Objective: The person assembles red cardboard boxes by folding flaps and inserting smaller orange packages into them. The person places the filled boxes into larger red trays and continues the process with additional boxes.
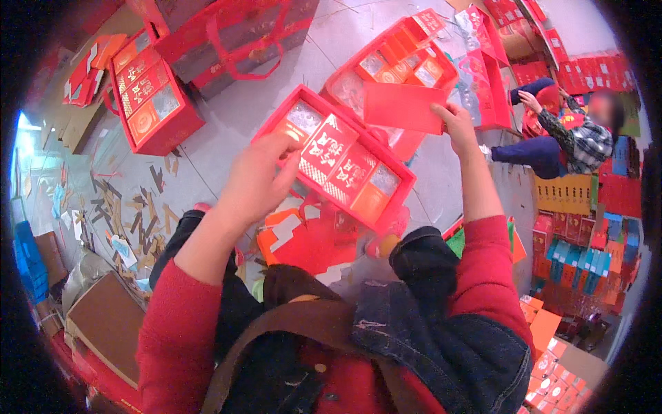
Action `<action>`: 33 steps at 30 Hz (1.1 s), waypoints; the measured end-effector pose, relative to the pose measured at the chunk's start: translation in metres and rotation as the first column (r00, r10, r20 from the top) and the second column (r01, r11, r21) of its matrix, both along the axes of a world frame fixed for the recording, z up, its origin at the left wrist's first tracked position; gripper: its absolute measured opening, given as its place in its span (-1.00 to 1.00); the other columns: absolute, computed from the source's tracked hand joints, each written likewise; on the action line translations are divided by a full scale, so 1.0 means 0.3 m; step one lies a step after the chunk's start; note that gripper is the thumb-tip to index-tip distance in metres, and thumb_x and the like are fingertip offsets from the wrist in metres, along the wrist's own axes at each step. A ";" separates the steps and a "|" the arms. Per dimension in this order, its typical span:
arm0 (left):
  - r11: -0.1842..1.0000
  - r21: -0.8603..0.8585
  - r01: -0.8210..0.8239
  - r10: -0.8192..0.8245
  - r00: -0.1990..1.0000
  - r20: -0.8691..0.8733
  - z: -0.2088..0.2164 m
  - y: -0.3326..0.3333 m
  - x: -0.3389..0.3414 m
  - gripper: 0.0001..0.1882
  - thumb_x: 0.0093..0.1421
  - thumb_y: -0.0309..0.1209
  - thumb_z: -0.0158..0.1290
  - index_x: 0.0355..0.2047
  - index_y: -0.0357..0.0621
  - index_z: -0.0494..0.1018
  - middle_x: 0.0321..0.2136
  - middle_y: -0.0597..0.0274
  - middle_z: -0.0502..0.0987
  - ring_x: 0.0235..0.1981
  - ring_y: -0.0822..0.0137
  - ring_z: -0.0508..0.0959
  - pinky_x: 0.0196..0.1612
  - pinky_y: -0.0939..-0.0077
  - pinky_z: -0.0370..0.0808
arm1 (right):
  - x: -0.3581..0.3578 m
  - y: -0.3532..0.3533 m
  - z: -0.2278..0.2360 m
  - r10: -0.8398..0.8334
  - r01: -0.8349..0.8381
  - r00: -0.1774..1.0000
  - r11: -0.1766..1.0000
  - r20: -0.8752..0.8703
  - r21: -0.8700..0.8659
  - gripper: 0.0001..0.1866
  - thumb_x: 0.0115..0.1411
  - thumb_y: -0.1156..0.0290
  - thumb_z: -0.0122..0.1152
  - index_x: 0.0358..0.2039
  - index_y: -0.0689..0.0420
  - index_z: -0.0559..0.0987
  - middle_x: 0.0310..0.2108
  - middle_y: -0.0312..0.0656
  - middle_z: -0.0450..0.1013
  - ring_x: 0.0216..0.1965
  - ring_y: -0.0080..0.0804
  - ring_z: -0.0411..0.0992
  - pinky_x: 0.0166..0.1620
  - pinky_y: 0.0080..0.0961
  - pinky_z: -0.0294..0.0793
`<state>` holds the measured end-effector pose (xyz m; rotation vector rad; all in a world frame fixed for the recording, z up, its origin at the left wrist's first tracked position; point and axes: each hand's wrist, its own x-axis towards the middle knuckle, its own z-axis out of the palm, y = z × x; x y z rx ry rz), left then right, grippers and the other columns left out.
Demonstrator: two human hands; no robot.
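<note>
A red gift box, open at the top, rests in front of me. It holds red boxes with white patterns, orange pieces and clear-windowed packs. My left hand is over its left end, fingers curled beside an orange pack; what they pinch, if anything, is hidden. My right hand grips the right edge of a flat, plain red card between thumb and fingers. The card is above the far side of the box and partly covers a second filled red box behind.
Another filled red box stands at the left, by large dark red bags. Cardboard scraps litter the left floor. Red card pieces lie between my legs. A person sits at right, near stacked coloured boxes.
</note>
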<state>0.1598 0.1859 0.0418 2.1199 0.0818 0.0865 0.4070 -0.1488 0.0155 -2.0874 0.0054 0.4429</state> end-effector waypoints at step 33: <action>0.999 0.034 -0.003 -0.002 0.991 0.131 0.021 0.059 -0.114 -0.81 0.13 -0.44 -0.02 -0.27 -0.25 0.45 -0.36 0.02 0.53 -0.34 0.17 0.55 -0.27 0.40 0.47 | -0.705 0.112 -0.287 -0.210 0.778 0.611 0.335 -0.763 0.531 -0.09 -0.05 -0.17 0.17 0.10 0.30 0.19 0.07 0.08 0.18 0.13 0.05 0.16 0.13 0.04 0.18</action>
